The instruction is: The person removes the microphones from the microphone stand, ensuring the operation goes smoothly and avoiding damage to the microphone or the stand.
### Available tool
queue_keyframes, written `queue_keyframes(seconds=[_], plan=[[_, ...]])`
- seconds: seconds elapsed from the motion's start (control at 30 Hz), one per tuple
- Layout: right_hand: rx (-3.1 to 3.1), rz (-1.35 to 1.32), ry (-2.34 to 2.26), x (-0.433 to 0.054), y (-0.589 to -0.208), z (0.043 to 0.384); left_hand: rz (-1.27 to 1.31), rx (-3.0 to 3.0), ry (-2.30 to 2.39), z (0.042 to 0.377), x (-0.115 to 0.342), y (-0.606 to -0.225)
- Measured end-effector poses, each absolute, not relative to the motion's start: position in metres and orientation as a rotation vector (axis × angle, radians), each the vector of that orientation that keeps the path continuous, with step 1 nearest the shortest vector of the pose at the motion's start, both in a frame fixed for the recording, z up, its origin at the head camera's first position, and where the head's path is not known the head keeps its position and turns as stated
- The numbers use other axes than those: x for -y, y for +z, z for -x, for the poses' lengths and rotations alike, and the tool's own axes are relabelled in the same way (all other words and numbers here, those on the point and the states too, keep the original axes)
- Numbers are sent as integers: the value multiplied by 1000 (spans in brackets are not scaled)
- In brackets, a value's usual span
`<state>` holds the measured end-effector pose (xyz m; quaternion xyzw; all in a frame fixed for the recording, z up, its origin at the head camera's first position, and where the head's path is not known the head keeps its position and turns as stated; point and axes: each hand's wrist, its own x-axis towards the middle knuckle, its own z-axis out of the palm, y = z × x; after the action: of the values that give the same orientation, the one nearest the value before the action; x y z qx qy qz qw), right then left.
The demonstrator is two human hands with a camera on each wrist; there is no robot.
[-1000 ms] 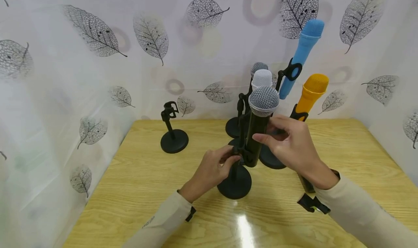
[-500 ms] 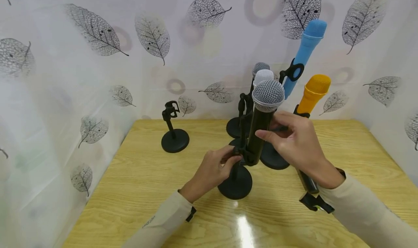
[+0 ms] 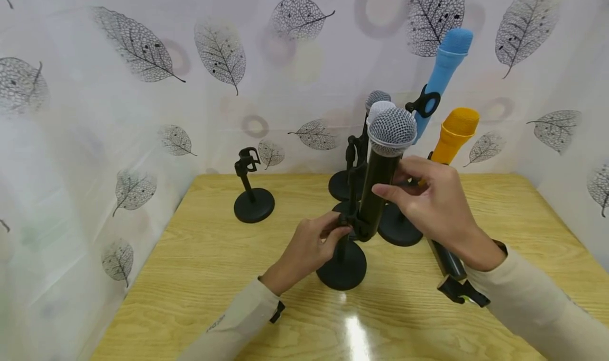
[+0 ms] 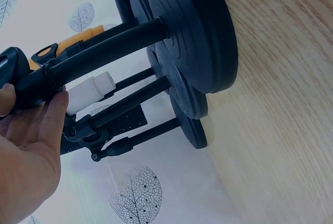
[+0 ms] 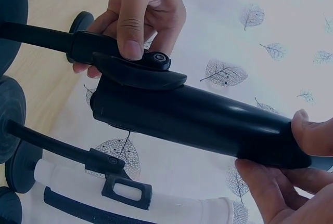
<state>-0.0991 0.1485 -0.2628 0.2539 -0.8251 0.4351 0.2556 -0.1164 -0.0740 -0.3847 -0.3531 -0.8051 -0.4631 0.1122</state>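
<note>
A black microphone (image 3: 378,186) with a silver mesh head leans up and to the right, its lower end in the clip (image 5: 140,76) of a desk microphone stand (image 3: 341,268). My right hand (image 3: 430,205) grips the microphone's body below the mesh between thumb and fingers. My left hand (image 3: 309,244) pinches the top of the stand's post, right at the clip's joint. In the right wrist view, the left thumb presses beside the joint's screw. The left wrist view shows the post (image 4: 112,47) running from the left fingers to the round base.
Behind stand a white microphone (image 3: 379,109), a grey-headed microphone (image 3: 378,98), a blue microphone (image 3: 440,78) and a yellow microphone (image 3: 459,131), close together. A stand with a bare clip (image 3: 254,205) is at the back left. Below my right wrist shows a dark cylinder (image 3: 447,260).
The black microphone's head has swung up and to the right, my right hand shifting slightly right with it. My left hand keeps its place on the stand.
</note>
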Motion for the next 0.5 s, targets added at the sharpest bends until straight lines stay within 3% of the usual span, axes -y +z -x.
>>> queue_keyframes(seconds=[0.5], plan=[[2256,-650,1186,-153,-253,97,1033,2370,-1381,116,74,-386]])
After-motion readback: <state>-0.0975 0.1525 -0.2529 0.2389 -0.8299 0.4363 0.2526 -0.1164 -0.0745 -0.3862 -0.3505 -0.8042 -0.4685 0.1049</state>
